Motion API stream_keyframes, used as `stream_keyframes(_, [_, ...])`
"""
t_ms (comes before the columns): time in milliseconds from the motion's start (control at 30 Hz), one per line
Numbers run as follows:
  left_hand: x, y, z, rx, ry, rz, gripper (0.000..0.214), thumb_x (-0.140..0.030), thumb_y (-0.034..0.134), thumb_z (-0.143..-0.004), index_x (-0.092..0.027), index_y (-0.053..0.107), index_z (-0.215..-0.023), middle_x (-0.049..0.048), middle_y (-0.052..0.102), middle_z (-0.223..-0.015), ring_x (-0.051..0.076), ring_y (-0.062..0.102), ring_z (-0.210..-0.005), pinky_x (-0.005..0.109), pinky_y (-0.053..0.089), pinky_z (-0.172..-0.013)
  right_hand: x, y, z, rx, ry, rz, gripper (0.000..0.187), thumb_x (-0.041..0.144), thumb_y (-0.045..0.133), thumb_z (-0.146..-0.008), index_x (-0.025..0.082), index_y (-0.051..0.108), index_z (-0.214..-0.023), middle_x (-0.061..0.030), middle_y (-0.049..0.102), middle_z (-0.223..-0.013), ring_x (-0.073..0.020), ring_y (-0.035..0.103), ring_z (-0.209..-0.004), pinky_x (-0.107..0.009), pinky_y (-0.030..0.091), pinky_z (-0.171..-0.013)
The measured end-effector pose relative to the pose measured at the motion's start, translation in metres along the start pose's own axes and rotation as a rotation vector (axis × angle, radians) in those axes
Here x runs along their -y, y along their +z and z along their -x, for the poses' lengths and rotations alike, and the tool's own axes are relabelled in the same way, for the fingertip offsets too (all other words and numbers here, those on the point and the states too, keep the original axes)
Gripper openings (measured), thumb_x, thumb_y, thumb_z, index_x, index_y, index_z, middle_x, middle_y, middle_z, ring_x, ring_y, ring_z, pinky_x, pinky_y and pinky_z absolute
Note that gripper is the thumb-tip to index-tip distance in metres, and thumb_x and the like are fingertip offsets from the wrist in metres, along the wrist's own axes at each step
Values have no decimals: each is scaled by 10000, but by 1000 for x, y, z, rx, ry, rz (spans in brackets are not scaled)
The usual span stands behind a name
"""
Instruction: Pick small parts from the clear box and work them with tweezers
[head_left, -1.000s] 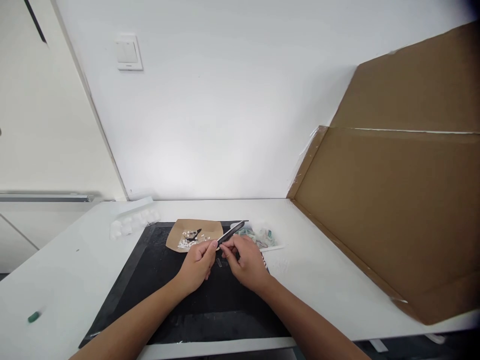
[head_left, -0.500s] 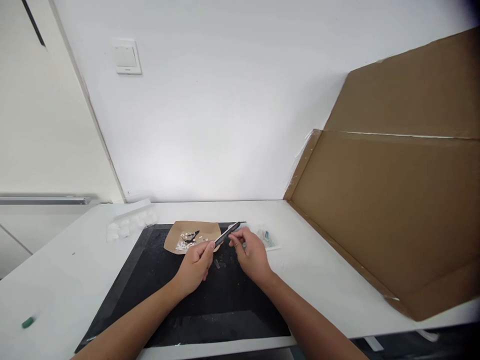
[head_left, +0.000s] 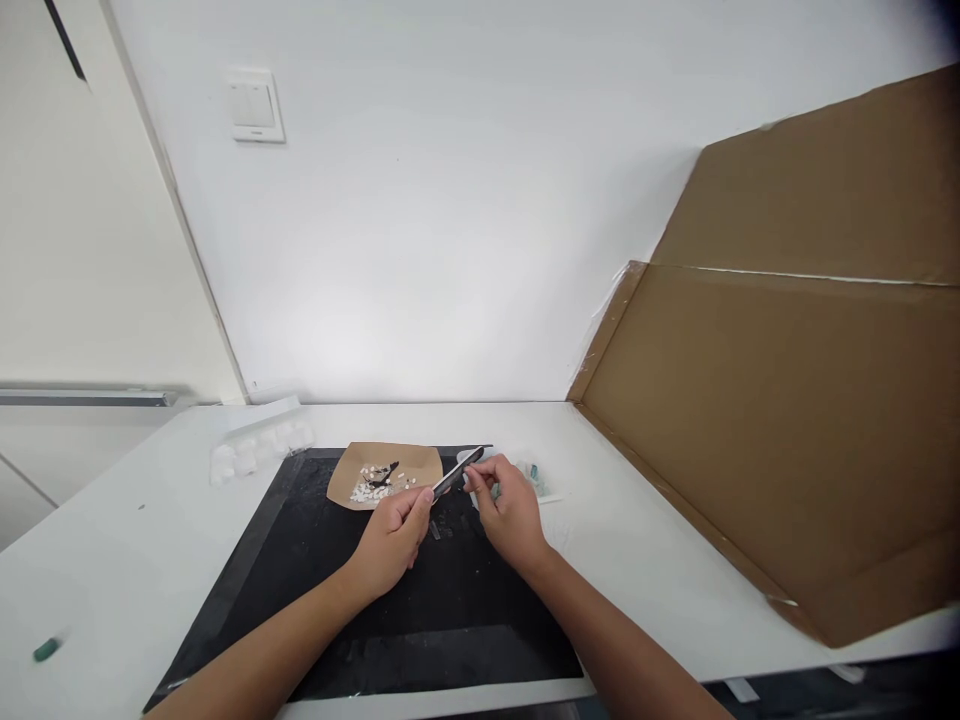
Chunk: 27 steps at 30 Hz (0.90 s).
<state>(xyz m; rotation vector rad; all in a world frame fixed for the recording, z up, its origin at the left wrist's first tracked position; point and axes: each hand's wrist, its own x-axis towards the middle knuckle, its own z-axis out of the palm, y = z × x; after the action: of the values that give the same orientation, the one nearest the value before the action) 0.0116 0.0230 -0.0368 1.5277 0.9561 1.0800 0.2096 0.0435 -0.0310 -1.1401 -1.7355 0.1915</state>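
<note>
My left hand (head_left: 394, 530) is closed round the near end of a slim, flat black object with a pale edge (head_left: 457, 474); its kind is unclear. The object points up and to the right, above the black mat (head_left: 420, 620). Beside its far end, my right hand (head_left: 511, 510) has thumb and forefinger pinched together. Whatever those fingertips hold, if anything, is too small to make out. Behind my left hand, a brown paper tray (head_left: 341, 480) holds many small white pieces (head_left: 371, 485) and a black scrap (head_left: 386, 474). Small clear pieces (head_left: 436, 530) lie on the mat between my hands.
Behind my right hand stands a white tray (head_left: 553, 497) with clear and greenish bits, partly hidden. A white moulded tray (head_left: 259, 448) sits at the back left. A green piece (head_left: 46, 650) lies front left. Brown cardboard (head_left: 780, 420) stands along the right, against the wall.
The black object has shifted slightly right and turned a little, showing more of its flat face. My right hand has moved slightly right and stays pinched. The left hand keeps its hold.
</note>
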Motion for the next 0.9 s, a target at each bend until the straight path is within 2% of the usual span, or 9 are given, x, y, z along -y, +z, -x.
stream_keyframes(167, [-5, -1, 2, -3, -1, -5, 508, -601, 460, -1017, -208, 450, -696, -89, 365, -509, 66, 345, -362, 183, 307, -366, 8, 7, 7, 64, -120, 37, 196, 330, 562, -1034, 246, 618, -866, 7, 721, -771, -193, 640, -716, -362, 451, -802])
stream_keyframes(367, [-6, -1, 4, 5, -14, -30, 511, -591, 445, -1028, -212, 426, -686, -82, 370, -521, 72, 348, -382, 195, 304, -387, -3, -3, -2, -48, 59, 14, 189, 380, 558, -1031, 245, 644, -933, -6, 731, -798, -203, 663, -740, -341, 467, -756])
stream_keyframes(433, [-6, -1, 5, 8, -7, -54, 511, -585, 443, -1032, -209, 428, -686, -78, 377, -529, 75, 348, -407, 196, 309, -407, -6, -4, -3, -66, 66, 12, 181, 379, 558, -1030, 242, 638, -943, -6, 728, -802, -202, 661, -744, -337, 467, -752])
stream_keyframes(700, [-6, -3, 5, 12, 22, -84, 479, -576, 423, -1044, -203, 492, -751, -80, 401, -544, 88, 370, -424, 207, 313, -428, 11, 8, 11, 79, -179, -37, 174, 286, 574, -1023, 247, 605, -856, 18, 706, -747, -182, 637, -704, -365, 449, -818])
stream_keyframes(767, [-5, -3, 5, 11, 20, -89, 474, -578, 420, -1044, -203, 506, -768, -80, 404, -546, 89, 369, -421, 208, 309, -426, 13, 7, 10, 71, -157, -38, 176, 298, 569, -1025, 250, 610, -861, 11, 710, -748, -186, 641, -696, -372, 458, -820])
stream_keyframes(900, [-3, -2, 4, -1, 6, -87, 479, -582, 427, -1039, -207, 487, -747, -82, 391, -539, 90, 367, -414, 209, 303, -422, 8, 1, 3, -19, 18, -48, 200, 375, 555, -1032, 250, 627, -893, -11, 720, -770, -204, 660, -723, -355, 488, -764])
